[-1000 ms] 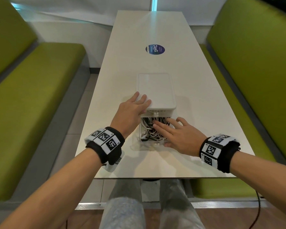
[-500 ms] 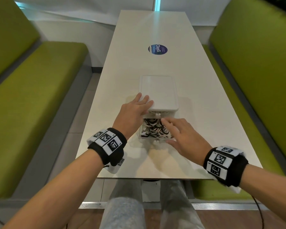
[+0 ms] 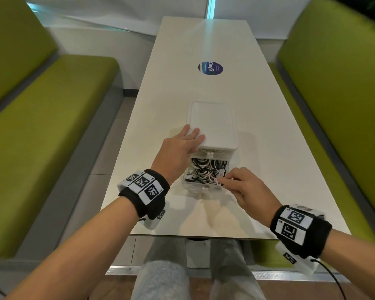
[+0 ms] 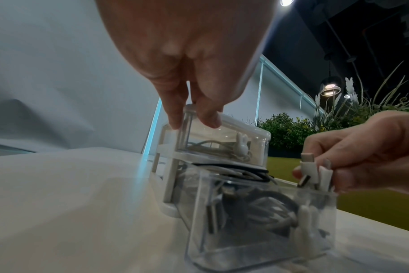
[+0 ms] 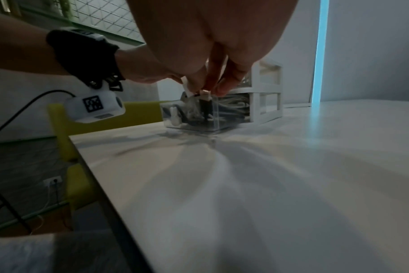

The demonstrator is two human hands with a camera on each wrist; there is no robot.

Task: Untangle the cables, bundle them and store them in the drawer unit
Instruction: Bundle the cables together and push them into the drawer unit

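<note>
A small white drawer unit (image 3: 213, 124) stands on the white table (image 3: 268, 169). Its clear lower drawer (image 3: 204, 187) is pulled out toward me and holds black and white cables (image 3: 204, 169). The upper drawer (image 4: 222, 146) is closed, with a pale cable inside. My left hand (image 3: 180, 148) lies on the unit's top near-left corner, fingers (image 4: 208, 114) over its edge. My right hand (image 3: 240, 185) pinches white cable plugs (image 4: 311, 171) at the drawer's near-right corner, also seen as cable plugs (image 5: 199, 92) in the right wrist view.
A round blue sticker (image 3: 210, 68) marks the table farther back. Green benches (image 3: 41, 131) run along both sides, the right bench (image 3: 333, 94) close to the table edge. My knees (image 3: 193, 276) are under the near edge.
My right hand went from lying flat over the drawer's cables to pulling back to the near-right corner and pinching cable plugs. The left hand stayed on the unit's top.
</note>
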